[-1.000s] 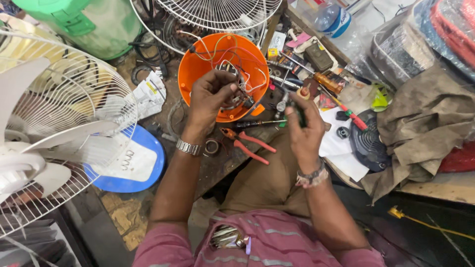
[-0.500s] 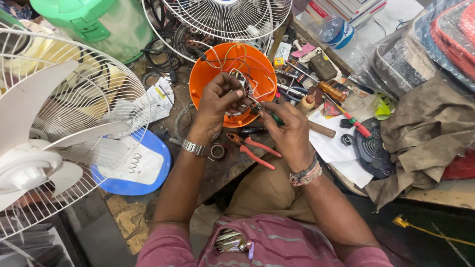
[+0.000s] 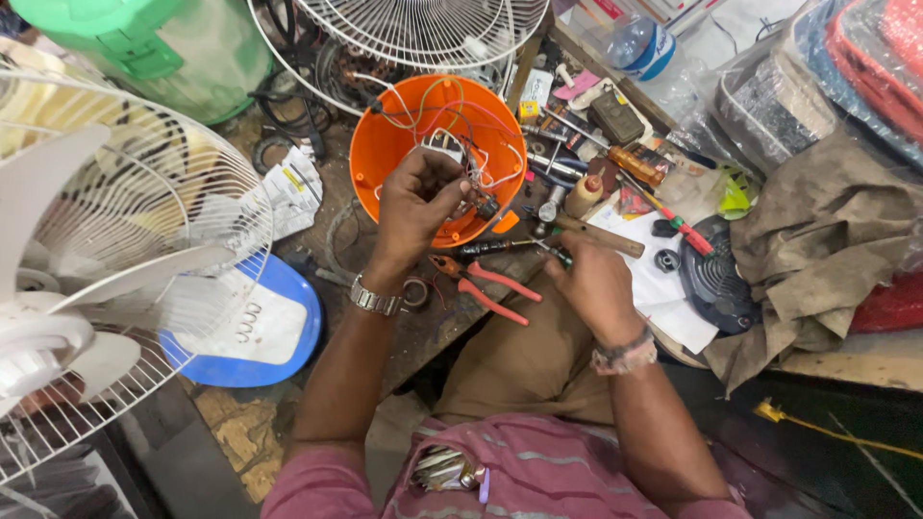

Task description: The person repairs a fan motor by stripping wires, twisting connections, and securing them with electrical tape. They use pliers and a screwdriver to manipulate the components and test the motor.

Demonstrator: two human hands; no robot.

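Note:
An orange round fan housing (image 3: 389, 144) with coloured wires inside stands on the cluttered workbench. My left hand (image 3: 415, 200) reaches into it and pinches a small wired part near the housing's lower rim. My right hand (image 3: 588, 281) rests on the bench to the right, closed on a green-tipped screwdriver (image 3: 500, 247) that lies pointing left toward the housing. Red-handled pliers (image 3: 486, 284) lie on the bench between my two hands. A watch sits on my left wrist, a bracelet on my right.
A white fan with wire guard (image 3: 106, 250) stands at left, above a blue-rimmed plate (image 3: 288, 356). Another wire guard (image 3: 423, 29) lies behind the housing. Screwdrivers, small tools, a plastic bottle (image 3: 639, 43), a black round part (image 3: 711, 279), papers and a brown cloth (image 3: 827, 250) crowd the right.
My right hand has drawn back from the housing down to the bench with the screwdriver. My left hand stays inside the housing on the wired part.

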